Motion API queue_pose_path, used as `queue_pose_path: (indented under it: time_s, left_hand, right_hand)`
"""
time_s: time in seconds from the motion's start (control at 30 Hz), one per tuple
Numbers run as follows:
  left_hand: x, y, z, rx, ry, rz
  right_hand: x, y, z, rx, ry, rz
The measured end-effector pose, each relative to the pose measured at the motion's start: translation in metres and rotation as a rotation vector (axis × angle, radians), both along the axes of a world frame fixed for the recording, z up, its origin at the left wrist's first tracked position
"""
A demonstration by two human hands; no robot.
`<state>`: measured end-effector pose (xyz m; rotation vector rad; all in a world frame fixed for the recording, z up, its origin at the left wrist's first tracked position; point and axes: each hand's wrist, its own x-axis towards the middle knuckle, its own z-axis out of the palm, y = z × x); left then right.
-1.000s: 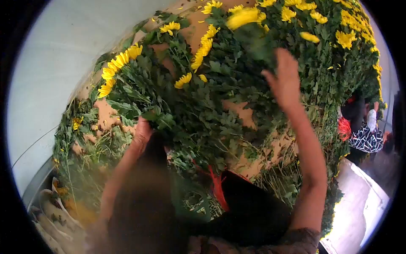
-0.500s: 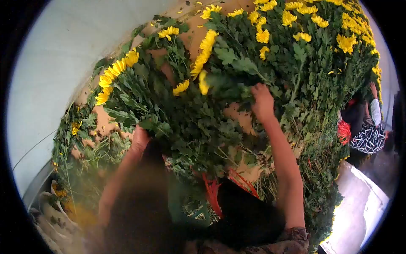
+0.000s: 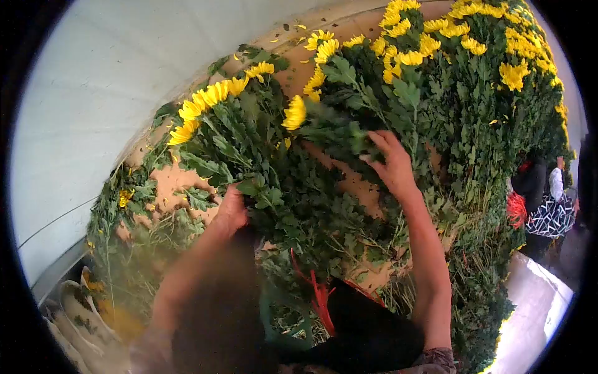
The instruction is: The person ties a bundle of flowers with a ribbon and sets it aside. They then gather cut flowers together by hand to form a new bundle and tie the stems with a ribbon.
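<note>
My left hand is closed around the stems of a bunch of yellow chrysanthemums; their heads line up at the upper left and leaves hide part of the fingers. To the right, my right hand has its thumb and fingers curved at the leafy stem of a single chrysanthemum, whose head points left towards the bunch. That stem is smeared by motion, and the exact grip on it is partly hidden. Leafy stems lie beneath both hands.
A large pile of yellow chrysanthemums covers the right side. Red strings hang near my lap. Another person in a black-and-white patterned garment is at the far right. A pale wall stands at the left.
The bunch and my left hand now appear further right in view. My right hand's fingers look more spread, and the single chrysanthemum has shifted slightly up and left. The view has shifted somewhat.
</note>
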<state>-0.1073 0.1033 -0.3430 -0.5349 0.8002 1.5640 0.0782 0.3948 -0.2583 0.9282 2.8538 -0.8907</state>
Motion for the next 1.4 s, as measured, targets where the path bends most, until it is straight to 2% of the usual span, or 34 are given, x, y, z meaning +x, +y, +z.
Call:
queue_pose_path:
  time_s: [0.03,0.1,0.2,0.23,0.3,0.33,0.4,0.43,0.5,0.53,0.6,0.67,0.8,0.83,0.93,0.97,1.03,1.07,1.13,1.17,1.23,1.27,1.3,1.4]
  left_hand:
    - [0.000,-0.006,-0.011,0.006,-0.033,0.017]
    - [0.001,-0.009,-0.004,-0.039,-0.009,0.014]
    - [0.001,-0.009,0.006,-0.128,0.073,0.052]
    - [0.004,-0.009,0.007,-0.184,0.127,0.100]
    - [0.001,-0.015,-0.002,-0.196,0.090,0.071]
    - [-0.002,-0.021,-0.008,-0.231,0.066,0.056]
    - [0.000,-0.028,-0.025,-0.197,0.073,0.053]
    - [0.000,-0.031,-0.030,-0.110,0.107,0.038]
    - [-0.003,-0.036,-0.036,-0.026,0.143,0.017]
    - [-0.004,-0.038,-0.038,-0.042,0.143,-0.002]
    - [0.001,-0.027,-0.025,-0.047,0.140,-0.019]
    - [0.004,-0.012,0.001,-0.169,0.088,0.100]
    - [-0.001,-0.029,-0.019,-0.149,0.100,0.080]
    - [-0.002,-0.029,-0.018,-0.146,0.100,0.056]
    - [-0.005,-0.030,-0.017,-0.156,0.119,0.033]
    - [-0.005,-0.031,-0.017,-0.170,0.130,0.034]
    - [-0.005,-0.033,-0.017,-0.164,0.134,0.032]
    - [-0.005,-0.033,-0.016,-0.153,0.137,0.028]
    - [-0.005,-0.028,-0.006,-0.138,0.120,0.006]
    - [-0.006,-0.025,-0.003,-0.126,0.110,-0.002]
    - [-0.004,-0.022,-0.002,-0.129,0.109,0.044]
    - [-0.002,-0.025,-0.001,-0.138,0.101,0.061]
    - [-0.003,-0.029,-0.005,-0.269,0.117,0.064]
    - [-0.005,-0.028,-0.003,-0.220,0.111,0.040]
  right_hand:
    - [0.003,0.004,-0.001,-0.004,-0.003,-0.002]
    - [0.015,0.018,-0.001,0.340,0.281,-0.014]
    - [0.026,0.016,0.016,0.572,0.250,-0.294]
    - [0.039,0.013,0.010,0.589,0.240,-0.302]
    - [0.072,0.008,-0.024,0.483,-0.041,-0.379]
    - [0.088,0.007,-0.037,0.495,-0.045,-0.384]
    - [0.106,0.003,-0.047,0.379,-0.280,-0.252]
    - [0.110,0.004,-0.045,0.379,-0.281,-0.256]
    - [0.096,-0.002,-0.024,0.196,-0.215,-0.470]
    - [0.092,-0.005,-0.026,0.196,-0.219,-0.471]
    - [0.087,-0.006,-0.034,0.290,-0.415,-0.272]
    - [0.092,0.002,-0.043,0.325,-0.368,-0.195]
    - [0.097,0.011,-0.009,0.049,0.007,-0.479]
    - [0.088,0.009,0.016,0.049,-0.025,-0.501]
    - [0.062,0.010,0.074,0.158,-0.332,-0.535]
    - [0.060,0.012,0.077,0.154,-0.333,-0.533]
    - [0.057,0.017,0.080,0.446,-0.102,-0.387]
    - [0.054,0.027,0.071,0.445,-0.105,-0.387]
    - [0.054,0.050,0.032,0.411,-0.490,-0.328]
    - [0.052,0.051,0.021,0.515,-0.458,-0.215]
    - [0.052,0.057,0.013,0.529,-0.444,-0.251]
    - [0.046,0.047,0.022,0.531,-0.448,-0.310]
    - [0.029,0.033,0.043,0.482,-0.350,-0.344]
    - [-0.012,0.014,0.099,0.602,-0.390,-0.300]
